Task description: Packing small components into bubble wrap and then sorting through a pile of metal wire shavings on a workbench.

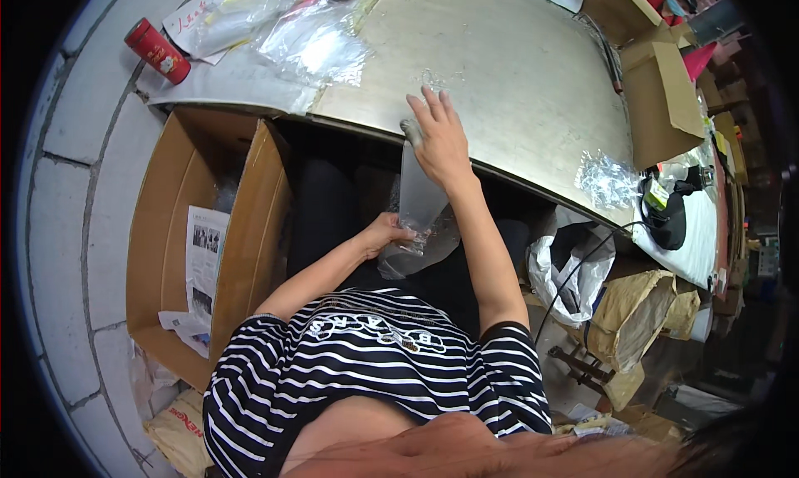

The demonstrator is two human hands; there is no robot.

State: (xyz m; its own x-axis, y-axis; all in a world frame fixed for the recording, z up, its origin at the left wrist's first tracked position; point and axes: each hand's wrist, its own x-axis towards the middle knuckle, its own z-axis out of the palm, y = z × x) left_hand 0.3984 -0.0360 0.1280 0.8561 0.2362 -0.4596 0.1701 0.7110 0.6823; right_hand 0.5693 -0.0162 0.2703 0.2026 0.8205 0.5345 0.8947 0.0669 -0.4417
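Observation:
Near my lap, my left hand (385,232) is closed on the lower end of a clear plastic sheet (420,197); whether it is a bag or a flat film I cannot tell. The sheet runs up from there to the table's front edge. At that edge my right hand (442,142) has its fingers stretched out and apart over the metal tabletop (491,62). Its thumb looks grey, perhaps covered, and lies by the top of the sheet. More crumpled clear plastic (399,263) rests on my lap below the left hand.
At my left stands an open cardboard box (250,220) with printed paper inside. Loose clear wrappers (320,49) and a red can (156,50) lie at the table's far left. Rightward are another carton (657,104), a wrapper pile (606,178), a white plastic bag (569,282) and a hanging black cord.

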